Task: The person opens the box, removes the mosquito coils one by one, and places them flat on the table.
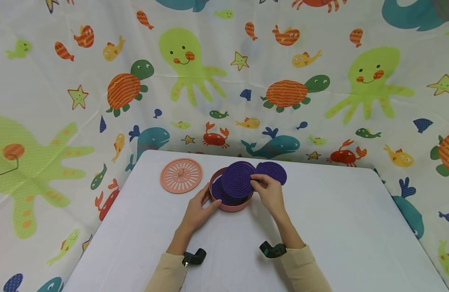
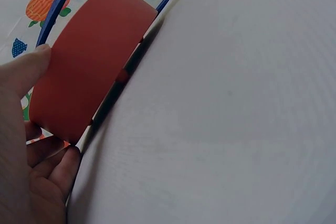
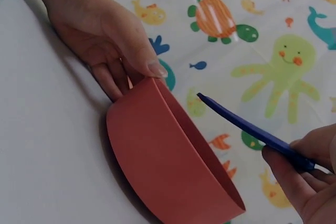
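My right hand (image 1: 271, 196) pinches the edge of a dark purple mosquito coil (image 1: 238, 179) between thumb and fingers, tilted over a round coral-pink coil holder (image 1: 232, 209). In the right wrist view this coil (image 3: 244, 124) shows edge-on, above the holder's rim. Another purple coil (image 1: 218, 190) lies inside the holder, partly hidden by the raised one. With thumb at the rim and fingers round the side, my left hand (image 1: 196, 213) grips the holder. The left wrist view shows the holder's smooth outer wall (image 2: 94, 66) and small feet beneath it.
A coral-pink slotted lid (image 1: 173, 182) with a small central knob lies left of the holder. Behind my right hand, one more purple coil (image 1: 277, 171) rests on the white table (image 1: 356, 227). A sea-animal print curtain (image 1: 217, 77) hangs behind the table.
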Motion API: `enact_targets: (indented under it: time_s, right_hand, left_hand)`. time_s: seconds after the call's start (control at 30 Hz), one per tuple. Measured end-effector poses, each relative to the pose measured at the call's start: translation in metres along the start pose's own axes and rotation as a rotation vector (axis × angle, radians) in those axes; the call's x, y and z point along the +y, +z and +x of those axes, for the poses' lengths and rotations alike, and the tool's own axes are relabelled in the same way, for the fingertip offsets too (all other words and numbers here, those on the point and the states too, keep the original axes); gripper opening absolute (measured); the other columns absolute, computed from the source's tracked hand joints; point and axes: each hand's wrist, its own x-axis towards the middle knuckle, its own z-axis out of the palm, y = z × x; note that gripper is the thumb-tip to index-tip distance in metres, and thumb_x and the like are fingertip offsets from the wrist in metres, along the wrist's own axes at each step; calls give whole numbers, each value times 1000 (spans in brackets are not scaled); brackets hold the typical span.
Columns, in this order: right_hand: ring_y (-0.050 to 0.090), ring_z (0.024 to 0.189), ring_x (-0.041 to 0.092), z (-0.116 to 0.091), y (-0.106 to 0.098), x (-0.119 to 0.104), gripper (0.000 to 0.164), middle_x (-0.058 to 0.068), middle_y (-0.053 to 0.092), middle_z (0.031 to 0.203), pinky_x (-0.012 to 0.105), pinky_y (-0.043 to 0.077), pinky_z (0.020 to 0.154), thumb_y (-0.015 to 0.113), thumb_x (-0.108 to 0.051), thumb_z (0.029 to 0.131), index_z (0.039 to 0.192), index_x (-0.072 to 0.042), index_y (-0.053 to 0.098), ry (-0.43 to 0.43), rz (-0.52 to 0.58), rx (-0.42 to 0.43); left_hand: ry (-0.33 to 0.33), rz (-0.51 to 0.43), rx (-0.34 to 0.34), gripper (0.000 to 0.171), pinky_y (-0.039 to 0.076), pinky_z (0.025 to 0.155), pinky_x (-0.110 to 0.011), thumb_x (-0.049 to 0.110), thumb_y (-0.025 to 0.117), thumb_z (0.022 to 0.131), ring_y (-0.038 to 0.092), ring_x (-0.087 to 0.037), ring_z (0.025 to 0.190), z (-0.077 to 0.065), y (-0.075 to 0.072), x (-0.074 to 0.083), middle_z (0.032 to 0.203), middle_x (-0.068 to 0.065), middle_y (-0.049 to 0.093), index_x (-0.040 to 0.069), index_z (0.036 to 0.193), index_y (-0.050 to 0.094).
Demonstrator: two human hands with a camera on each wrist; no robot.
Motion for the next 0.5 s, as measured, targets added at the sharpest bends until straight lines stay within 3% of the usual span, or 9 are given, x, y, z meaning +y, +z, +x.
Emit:
enact_targets:
  time_s: [0.3,0.5]
  right_hand:
    - [73,78,21,-10,-12,-31,19,26,73,101,12,59,66,66,0,93,110,10,71,21,33,-1]
    - [75,80,26,-13,-19,-35,20,28,73,101,16,61,68,66,0,93,111,10,70,15,33,17]
  left_hand:
    - [16,14,6,86,45,114,-34,45,75,88,50,-24,140,-1,0,0,157,-12,44,10,156,36]
    - [28,15,9,85,45,114,-34,44,75,88,50,-24,140,-1,0,0,157,-12,43,10,156,37]
